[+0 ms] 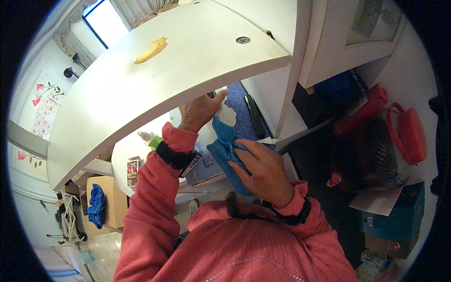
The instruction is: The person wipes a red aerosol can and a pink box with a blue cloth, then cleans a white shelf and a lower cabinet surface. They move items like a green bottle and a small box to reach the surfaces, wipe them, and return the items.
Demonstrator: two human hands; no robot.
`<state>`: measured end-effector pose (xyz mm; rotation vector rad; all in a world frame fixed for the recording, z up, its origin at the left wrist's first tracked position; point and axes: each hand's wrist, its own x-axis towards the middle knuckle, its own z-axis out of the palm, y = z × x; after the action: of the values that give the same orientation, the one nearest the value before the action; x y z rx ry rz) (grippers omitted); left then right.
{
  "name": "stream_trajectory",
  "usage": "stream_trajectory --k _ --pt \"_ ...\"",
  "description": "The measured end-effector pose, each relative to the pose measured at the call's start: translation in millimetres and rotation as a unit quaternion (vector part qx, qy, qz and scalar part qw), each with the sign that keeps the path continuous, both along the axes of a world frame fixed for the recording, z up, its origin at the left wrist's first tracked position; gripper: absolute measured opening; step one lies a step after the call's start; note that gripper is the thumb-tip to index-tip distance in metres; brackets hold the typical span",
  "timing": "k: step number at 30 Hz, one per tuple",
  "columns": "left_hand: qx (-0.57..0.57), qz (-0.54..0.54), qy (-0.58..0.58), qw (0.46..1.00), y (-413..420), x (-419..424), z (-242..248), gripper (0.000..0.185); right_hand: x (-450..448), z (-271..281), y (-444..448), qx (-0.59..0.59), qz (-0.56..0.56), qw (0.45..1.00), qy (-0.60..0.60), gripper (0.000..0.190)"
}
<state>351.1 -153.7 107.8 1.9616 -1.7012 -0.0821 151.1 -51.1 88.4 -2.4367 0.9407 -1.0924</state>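
Observation:
A blue cloth (224, 164) hangs bunched from the fingers of my right hand (262, 169), at the front of the white desk. Under the edge of the curved white shelf (197, 53) reaches my left hand (201, 111), its thumb stretched out. The shelf hides most of the left fingers, so what they hold cannot be told; a small dark thing shows beside them. Below both hands lies a blue patterned mat (236, 100) with a white cloud-like shape. A black, narrow object (254, 116) rests on the mat's right side.
Left of my forearm are a spray bottle (149, 138) and a small printed box (133, 172). A cardboard box (114, 204) with dark blue cloth (96, 206) stands lower left. To the right are a red case (410, 135), a dark bag and a teal box (410, 211).

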Motion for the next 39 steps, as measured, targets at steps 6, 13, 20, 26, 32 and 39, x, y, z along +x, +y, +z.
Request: stream_trajectory --k 6,13,20,26,32,39 --pt "0.019 -0.014 -0.040 0.999 -10.6 10.0 -17.1 0.075 -0.4 -2.9 -4.1 0.010 -0.013 1.000 0.010 0.028" --pt "0.013 -0.080 -0.055 0.995 32.5 43.7 -22.5 0.076 -1.1 20.1 -19.1 -0.012 -0.050 0.996 0.066 0.032" --pt "-0.058 -0.108 -0.030 0.992 108.8 47.6 -31.9 0.082 43.8 31.0 -49.6 -0.089 -0.033 0.976 0.198 0.030" --pt "-0.059 -0.108 0.030 0.992 132.5 50.5 -34.8 0.079 89.1 15.2 -68.1 -0.100 0.029 0.941 0.322 0.019" --pt "-0.037 -0.091 0.035 0.995 134.5 52.4 -33.8 0.076 124.5 -20.1 -128.7 -0.231 0.003 0.948 0.220 0.019" --pt "-0.056 -0.095 0.000 0.994 134.9 55.9 -36.1 0.078 103.4 -22.8 -216.1 -0.213 -0.050 0.962 0.161 0.019"
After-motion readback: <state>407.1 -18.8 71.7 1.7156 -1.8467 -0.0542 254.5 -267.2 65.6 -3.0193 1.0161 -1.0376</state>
